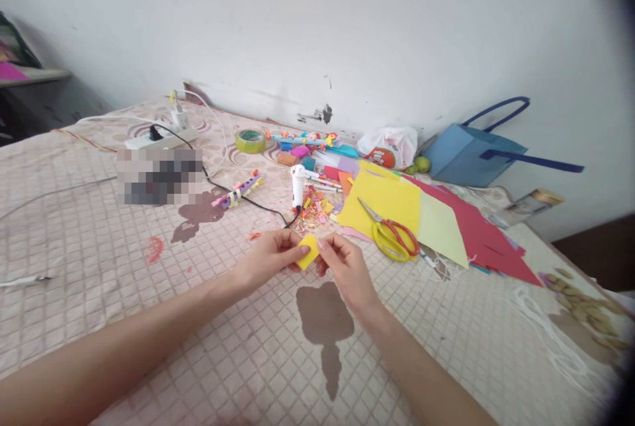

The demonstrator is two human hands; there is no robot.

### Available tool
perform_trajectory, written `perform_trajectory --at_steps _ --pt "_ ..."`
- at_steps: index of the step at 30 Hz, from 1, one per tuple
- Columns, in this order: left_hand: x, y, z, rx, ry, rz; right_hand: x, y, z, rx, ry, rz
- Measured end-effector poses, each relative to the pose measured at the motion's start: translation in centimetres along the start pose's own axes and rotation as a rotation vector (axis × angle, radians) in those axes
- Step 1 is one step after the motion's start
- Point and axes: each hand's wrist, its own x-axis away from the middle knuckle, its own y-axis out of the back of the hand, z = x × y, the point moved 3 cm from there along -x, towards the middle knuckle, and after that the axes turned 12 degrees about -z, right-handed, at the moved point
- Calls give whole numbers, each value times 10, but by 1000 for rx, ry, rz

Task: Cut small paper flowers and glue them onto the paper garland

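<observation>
A small piece of yellow paper (308, 253) is held between my two hands above the table's middle. My left hand (274, 255) pinches its left side, thumb on top. The fingertips of my right hand (346, 266) are closed on its right edge. Whether the paper is folded or a single layer I cannot make out. Just beyond the hands lie a white glue gun (297, 186) with a black cord and a heap of colourful paper scraps (318, 206). Scissors (394, 231) with red and yellow handles rest on a yellow sheet (357, 204) to the right.
Red paper (471, 224) and a pale sheet (441, 224) spread rightward, near a blue bag (476, 156) and a jar (533, 206). Left are a power strip (161, 138), cords and a decorated purple stick (238, 192). Green tape (251, 141) sits at the back.
</observation>
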Motion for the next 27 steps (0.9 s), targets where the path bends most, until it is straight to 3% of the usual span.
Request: perform_trajectory --at_steps 4,15,27 --pt "3 -2 -3 33 13 -19 -1 1 -2 -110 -52 -17" --pt "3 -1 -3 16 17 -57 3 0 3 -25 -39 -9" --pt "5 -1 -3 39 50 -87 1 -4 -6 -241 -224 -3"
